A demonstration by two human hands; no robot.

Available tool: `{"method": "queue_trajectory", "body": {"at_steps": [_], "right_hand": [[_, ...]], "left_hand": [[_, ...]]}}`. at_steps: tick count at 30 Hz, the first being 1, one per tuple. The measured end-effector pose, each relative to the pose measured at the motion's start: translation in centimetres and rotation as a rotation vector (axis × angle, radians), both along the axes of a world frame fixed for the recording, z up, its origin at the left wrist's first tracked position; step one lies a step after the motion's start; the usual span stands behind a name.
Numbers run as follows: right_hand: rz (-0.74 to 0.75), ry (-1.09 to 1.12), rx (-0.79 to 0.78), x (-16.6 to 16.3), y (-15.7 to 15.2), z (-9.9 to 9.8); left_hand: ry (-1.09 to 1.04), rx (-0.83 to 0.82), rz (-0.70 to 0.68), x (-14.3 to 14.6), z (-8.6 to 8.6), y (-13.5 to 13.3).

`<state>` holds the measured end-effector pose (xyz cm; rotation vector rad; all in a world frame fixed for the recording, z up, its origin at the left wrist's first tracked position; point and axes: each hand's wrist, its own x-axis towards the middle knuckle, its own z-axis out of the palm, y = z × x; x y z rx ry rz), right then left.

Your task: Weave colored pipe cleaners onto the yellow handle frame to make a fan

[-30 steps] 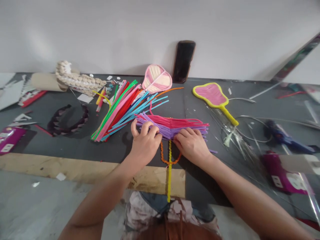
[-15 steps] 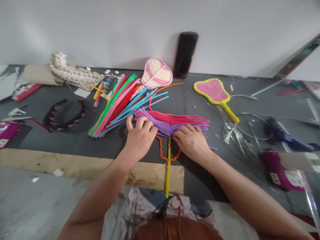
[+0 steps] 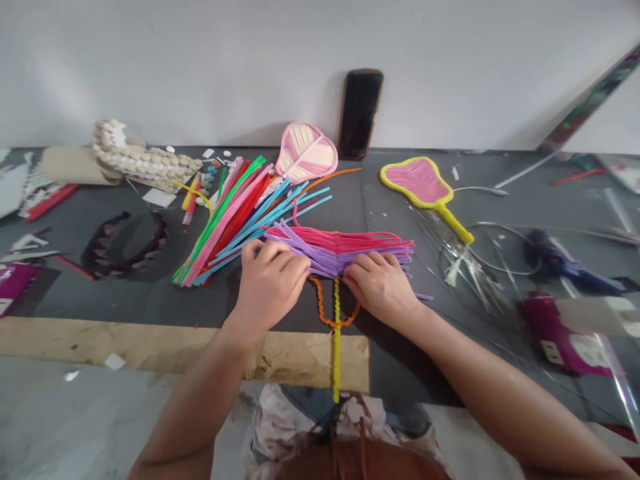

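Note:
Between my hands lies a fan-like row of pipe cleaners, with pink-red ones (image 3: 367, 240) along the far side and purple ones (image 3: 313, 256) along the near side. They meet at a middle line above a twisted yellow stem (image 3: 337, 353). A twisted orange pipe cleaner (image 3: 321, 308) loops across that stem. My left hand (image 3: 274, 280) has its fingers curled over the left purple ends. On the right part of the purple row, my right hand (image 3: 381, 287) presses with bent fingers, its thumb near the middle line. Both hands hide some near edges of the row.
Loose coloured pipe cleaners (image 3: 233, 230) lie left of my hands. Behind are a pink-and-cream fan shape (image 3: 306, 152) and a phone (image 3: 361, 113) leaning on the wall. To the right lie a yellow-edged pink fan (image 3: 420, 181), wires and a glue gun (image 3: 575, 270). A dark headband (image 3: 103, 243) is at left.
The view has shifted slightly, so the table sits a little lower and more to the left. My hands keep to the purple pipe cleaners, the left fingers bent a bit more tightly.

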<state>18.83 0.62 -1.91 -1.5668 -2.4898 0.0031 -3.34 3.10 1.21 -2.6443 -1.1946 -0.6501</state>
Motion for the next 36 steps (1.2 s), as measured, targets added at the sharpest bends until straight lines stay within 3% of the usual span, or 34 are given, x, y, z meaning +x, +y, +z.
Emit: {"method": "queue_trajectory", "body": {"at_steps": [4,9,13,16,19,24,29,32,36], "right_hand": [[-0.007,-0.015,-0.004,-0.1,0.1,0.0],[-0.009,-0.013,-0.012,-0.1,0.0,0.0],[-0.016,-0.012,-0.014,-0.1,0.0,-0.1],[-0.022,-0.013,-0.023,-0.2,0.0,0.0],[-0.033,-0.006,-0.039,-0.3,0.1,0.0],[-0.033,0.003,-0.050,-0.3,0.1,0.1],[-0.038,0.007,-0.039,-0.3,0.1,-0.1],[-0.037,0.004,-0.028,-0.2,0.1,-0.2],[-0.025,0.009,-0.007,-0.2,0.1,-0.3]], "left_hand": [[-0.221,-0.150,-0.030,0.0,-0.3,0.0],[-0.467,-0.496,0.103,-0.1,-0.2,-0.1],[-0.743,-0.773,0.121,0.0,-0.4,0.3],[-0.871,-0.844,0.135,0.1,-0.5,0.5],[-0.722,-0.706,0.152,-0.4,0.1,0.6],[-0.188,-0.507,0.070,-2.5,1.3,1.2],[0.150,-0.334,0.057,-3.3,0.4,1.7],[0.181,-0.316,0.048,-3.1,0.4,1.6],[-0.067,-0.491,0.032,-2.6,1.5,1.0]]}}
